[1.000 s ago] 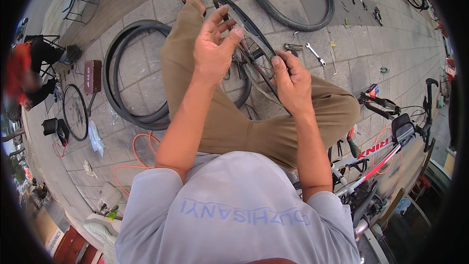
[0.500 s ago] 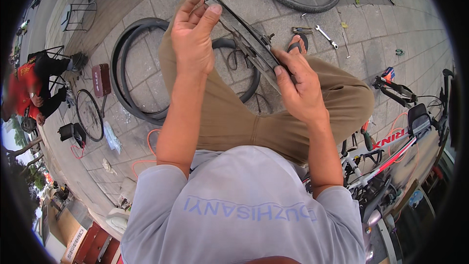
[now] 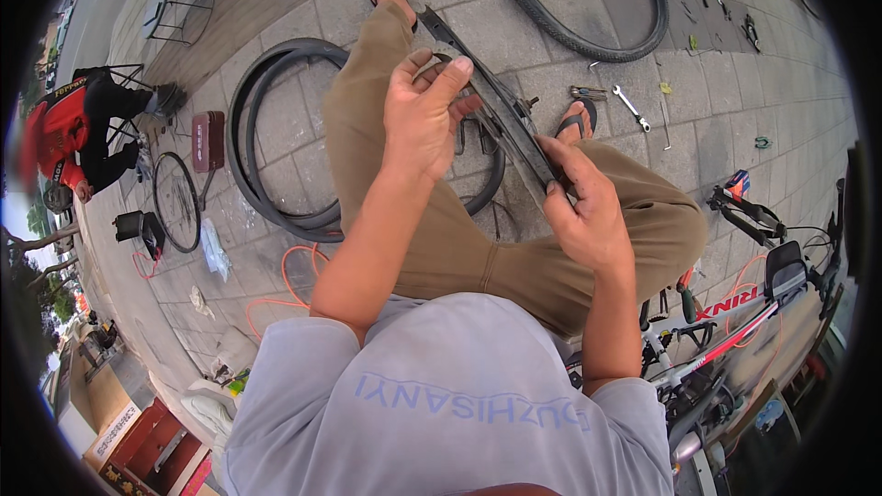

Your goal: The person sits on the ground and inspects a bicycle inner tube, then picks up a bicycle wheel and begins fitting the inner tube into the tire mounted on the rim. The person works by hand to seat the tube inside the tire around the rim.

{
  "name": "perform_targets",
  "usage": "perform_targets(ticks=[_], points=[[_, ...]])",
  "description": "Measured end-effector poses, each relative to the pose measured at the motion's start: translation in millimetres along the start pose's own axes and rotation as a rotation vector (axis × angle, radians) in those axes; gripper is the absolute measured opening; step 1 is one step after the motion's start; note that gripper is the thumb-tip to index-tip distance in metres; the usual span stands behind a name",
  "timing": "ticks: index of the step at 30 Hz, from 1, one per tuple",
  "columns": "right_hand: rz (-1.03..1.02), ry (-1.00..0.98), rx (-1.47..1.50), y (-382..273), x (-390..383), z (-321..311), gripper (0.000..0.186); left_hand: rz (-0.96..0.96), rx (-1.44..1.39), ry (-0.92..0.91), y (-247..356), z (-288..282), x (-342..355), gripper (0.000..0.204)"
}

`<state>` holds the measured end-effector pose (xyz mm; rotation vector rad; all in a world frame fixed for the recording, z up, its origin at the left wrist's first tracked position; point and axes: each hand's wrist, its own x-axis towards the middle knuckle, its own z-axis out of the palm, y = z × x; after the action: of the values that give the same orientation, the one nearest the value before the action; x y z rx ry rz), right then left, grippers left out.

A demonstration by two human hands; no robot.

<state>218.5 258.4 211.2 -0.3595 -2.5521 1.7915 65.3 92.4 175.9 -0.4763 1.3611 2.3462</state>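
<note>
A bare black bicycle wheel rim (image 3: pixel 501 96) stands between my legs, seen almost edge-on, with an axle end sticking out at its far right side. My right hand (image 3: pixel 588 207) grips the near part of the rim, thumb on top and fingers curled over its right side. My left hand (image 3: pixel 424 119) is closed at the rim's left side, thumb raised and fingers bent. A thin dark strip (image 3: pixel 442 57) runs into its fingers; the palm side is partly hidden. Behind my hands, the lower part of the wheel is mostly covered.
Black tyres (image 3: pixel 241 138) lie left of my legs, and another tyre (image 3: pixel 588 41) lies ahead. A combination wrench (image 3: pixel 631 108) is beyond my right foot. A white and red bicycle (image 3: pixel 707 354) lies at the right. An orange hose (image 3: pixel 292 266) crosses the paving. A seated person (image 3: pixel 69 133) is far left.
My left hand has moved right and nearer along the rim, closer to my right hand. My right hand keeps its grip. The whole view has shifted slightly.
</note>
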Motion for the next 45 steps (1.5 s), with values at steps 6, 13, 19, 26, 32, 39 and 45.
perform_targets(ticks=[6,13,19,26,32,39,45], points=[[0.009,-0.028,-0.041,-2,-7,-2,0.056,-0.155,-0.135,-0.130,-3,-11,-1,0.023],[0.017,-0.039,-0.131,-7,-15,-8,0.065,-0.213,-0.135,-0.192,-3,-11,3,0.018],[0.105,-0.030,-0.205,-20,-24,-7,0.072,-0.139,0.008,-0.245,4,-5,-4,0.017],[0.069,-0.015,-0.328,-19,-31,-3,0.075,-0.097,0.223,-0.199,7,4,6,0.019],[0.144,-0.031,-0.377,-29,-28,1,0.075,-0.181,0.154,-0.183,13,9,10,0.017],[0.074,-0.025,-0.372,-15,-28,-2,0.074,-0.160,0.037,-0.185,-6,12,9,0.017],[0.126,-0.058,-0.335,-10,-39,-3,0.066,-0.017,0.016,-0.253,-17,22,-27,0.018]])
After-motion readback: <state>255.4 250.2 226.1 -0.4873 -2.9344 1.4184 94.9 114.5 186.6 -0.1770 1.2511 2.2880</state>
